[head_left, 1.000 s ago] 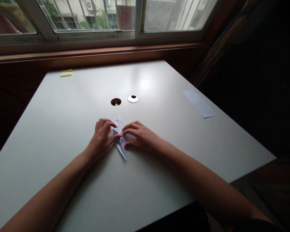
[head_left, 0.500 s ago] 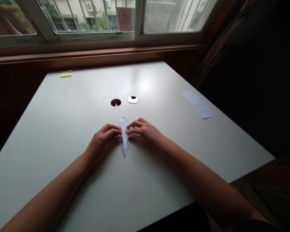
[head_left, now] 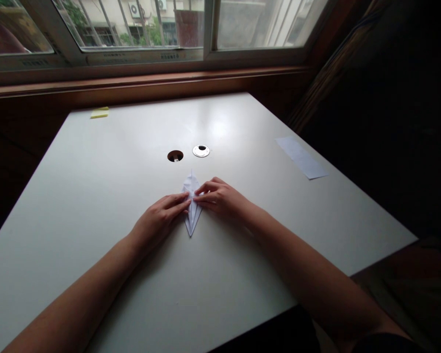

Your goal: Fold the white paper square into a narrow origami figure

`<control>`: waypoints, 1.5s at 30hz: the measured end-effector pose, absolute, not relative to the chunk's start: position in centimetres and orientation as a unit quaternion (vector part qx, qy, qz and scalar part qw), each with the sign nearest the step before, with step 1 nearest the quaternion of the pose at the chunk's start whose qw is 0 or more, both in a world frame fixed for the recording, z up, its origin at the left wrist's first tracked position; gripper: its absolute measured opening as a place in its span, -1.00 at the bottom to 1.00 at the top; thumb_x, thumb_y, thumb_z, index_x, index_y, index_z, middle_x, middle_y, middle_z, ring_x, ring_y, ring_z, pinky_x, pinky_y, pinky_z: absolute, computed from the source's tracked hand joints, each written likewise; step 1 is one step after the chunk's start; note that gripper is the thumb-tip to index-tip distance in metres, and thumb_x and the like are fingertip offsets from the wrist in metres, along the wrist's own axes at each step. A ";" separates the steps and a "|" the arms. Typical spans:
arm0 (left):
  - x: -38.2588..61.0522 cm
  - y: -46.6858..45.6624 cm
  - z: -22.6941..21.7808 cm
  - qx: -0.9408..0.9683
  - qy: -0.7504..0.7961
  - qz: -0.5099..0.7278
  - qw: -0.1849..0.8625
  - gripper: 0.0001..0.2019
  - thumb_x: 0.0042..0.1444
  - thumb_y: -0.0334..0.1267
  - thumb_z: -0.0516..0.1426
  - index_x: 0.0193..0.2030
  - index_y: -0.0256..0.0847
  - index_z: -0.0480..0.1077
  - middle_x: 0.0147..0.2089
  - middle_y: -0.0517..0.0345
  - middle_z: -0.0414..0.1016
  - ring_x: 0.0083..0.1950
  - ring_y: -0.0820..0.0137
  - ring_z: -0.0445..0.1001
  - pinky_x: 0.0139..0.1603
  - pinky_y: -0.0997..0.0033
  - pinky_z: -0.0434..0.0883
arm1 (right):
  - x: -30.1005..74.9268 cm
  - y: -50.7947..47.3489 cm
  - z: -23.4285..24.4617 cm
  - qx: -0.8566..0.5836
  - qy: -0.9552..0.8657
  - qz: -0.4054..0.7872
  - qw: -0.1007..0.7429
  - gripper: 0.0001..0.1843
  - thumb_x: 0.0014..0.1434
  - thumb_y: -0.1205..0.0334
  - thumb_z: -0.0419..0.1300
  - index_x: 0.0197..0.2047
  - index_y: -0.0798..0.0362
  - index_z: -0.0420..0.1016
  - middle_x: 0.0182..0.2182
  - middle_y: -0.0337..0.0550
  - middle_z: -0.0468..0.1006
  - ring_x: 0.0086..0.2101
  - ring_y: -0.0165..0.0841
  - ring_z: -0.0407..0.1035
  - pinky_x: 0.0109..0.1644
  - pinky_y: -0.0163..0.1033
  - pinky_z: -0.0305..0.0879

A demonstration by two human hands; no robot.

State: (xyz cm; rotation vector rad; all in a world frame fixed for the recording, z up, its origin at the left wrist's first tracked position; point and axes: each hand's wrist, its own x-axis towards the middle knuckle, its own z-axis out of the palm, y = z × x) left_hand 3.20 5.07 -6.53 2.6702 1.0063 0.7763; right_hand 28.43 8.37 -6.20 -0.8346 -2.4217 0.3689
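Observation:
A folded piece of white paper (head_left: 191, 223) lies on the white table, its sharp tip toward me and its wider, creased end away from me. My left hand (head_left: 162, 214) grips the paper's left side, with fingertips on its middle folds. From the right, my right hand (head_left: 223, 197) pinches the opposite side near the centre crease. The fingertips of both hands almost meet over the middle of the paper and hide part of it.
Beyond the paper are a round cable hole (head_left: 175, 156) in the tabletop and a loose metal cover (head_left: 201, 151). A white paper strip (head_left: 302, 158) lies at the right edge, yellow sticky notes (head_left: 99, 113) at the far left corner. A window (head_left: 132, 29) stands behind.
My left fingers have moved inward and right, over the paper's middle. The paper's far end has shifted slightly right, and my right fingertips sit closer to the centre crease.

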 end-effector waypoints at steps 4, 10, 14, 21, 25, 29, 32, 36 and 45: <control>3.2 5.2 -6.6 0.908 0.328 0.248 0.078 -0.62 0.32 -0.24 0.09 0.26 -0.05 0.35 0.25 0.01 0.41 0.23 0.23 0.40 0.24 0.08 0.44 | 28.4 8.5 -6.7 -0.298 -0.898 0.134 0.294 -0.80 0.27 0.17 0.22 -0.11 -0.07 0.66 -0.14 -0.09 0.61 -0.18 -0.30 0.35 -0.03 -0.20 0.36; 3.5 5.1 -6.6 0.913 0.322 0.241 0.065 -0.58 0.31 -0.25 0.10 0.30 -0.03 0.29 0.28 0.04 0.37 0.24 0.24 0.36 0.26 0.07 0.42 | 28.1 8.5 -6.7 -0.299 -0.895 0.135 0.301 -0.80 0.27 0.15 0.22 -0.14 -0.07 0.67 -0.17 -0.08 0.60 -0.23 -0.31 0.35 -0.06 -0.18 0.35; 3.8 5.0 -6.5 0.912 0.329 0.240 0.058 -0.58 0.32 -0.26 0.09 0.31 -0.03 0.28 0.26 0.01 0.37 0.24 0.22 0.35 0.25 0.05 0.41 | 27.9 8.7 -6.6 -0.304 -0.891 0.145 0.304 -0.81 0.26 0.14 0.23 -0.16 -0.06 0.67 -0.19 -0.07 0.60 -0.23 -0.32 0.36 -0.06 -0.18 0.34; 3.7 4.6 -6.3 0.877 0.378 0.271 0.123 -0.66 0.31 -0.19 0.10 0.19 -0.13 0.29 0.17 -0.05 0.34 0.12 0.25 0.45 0.13 0.15 0.49 | 28.1 8.7 -6.7 -0.307 -0.884 0.170 0.310 -0.88 0.21 0.19 0.29 -0.23 -0.02 0.67 -0.20 -0.08 0.60 -0.22 -0.30 0.36 -0.05 -0.16 0.35; 3.7 4.5 -6.1 0.856 0.376 0.307 0.176 -0.64 0.29 -0.18 0.12 0.19 -0.12 0.21 0.15 -0.01 0.36 0.09 0.29 0.48 0.10 0.20 0.51 | 28.1 8.5 -6.5 -0.309 -0.881 0.180 0.310 -0.89 0.19 0.21 0.30 -0.23 -0.02 0.66 -0.22 -0.08 0.59 -0.22 -0.29 0.37 -0.06 -0.16 0.36; 3.6 4.5 -6.0 0.874 0.364 0.289 0.142 -0.77 0.30 -0.22 0.11 0.07 -0.14 0.35 0.15 0.00 0.37 0.14 0.28 0.45 0.14 0.21 0.48 | 28.1 8.4 -6.2 -0.310 -0.881 0.180 0.309 -0.90 0.18 0.22 0.31 -0.23 0.00 0.65 -0.25 -0.07 0.58 -0.23 -0.29 0.37 -0.08 -0.16 0.37; 3.5 4.5 -6.2 0.881 0.359 0.282 0.125 -0.76 0.30 -0.23 0.10 0.08 -0.14 0.40 0.12 0.01 0.41 0.09 0.29 0.48 0.13 0.23 0.49 | 28.1 8.4 -6.2 -0.314 -0.881 0.182 0.305 -0.90 0.18 0.21 0.31 -0.23 0.00 0.65 -0.26 -0.07 0.57 -0.24 -0.29 0.36 -0.08 -0.16 0.37; 3.5 4.6 -6.6 0.886 0.351 0.280 0.113 -0.72 0.31 -0.24 0.10 0.12 -0.13 0.43 0.15 0.02 0.43 0.10 0.28 0.49 0.19 0.21 0.47 | 28.2 8.5 -6.2 -0.315 -0.879 0.186 0.306 -0.89 0.18 0.21 0.31 -0.22 0.00 0.65 -0.26 -0.08 0.56 -0.24 -0.29 0.36 -0.08 -0.16 0.37; 3.7 4.4 -6.4 0.889 0.373 0.248 0.098 -0.68 0.32 -0.19 0.08 0.18 -0.12 0.36 0.12 -0.05 0.36 0.13 0.24 0.43 0.18 0.14 0.44 | 28.0 8.4 -6.2 -0.320 -0.875 0.190 0.309 -0.89 0.17 0.21 0.32 -0.22 0.01 0.64 -0.26 -0.08 0.55 -0.23 -0.30 0.35 -0.09 -0.18 0.35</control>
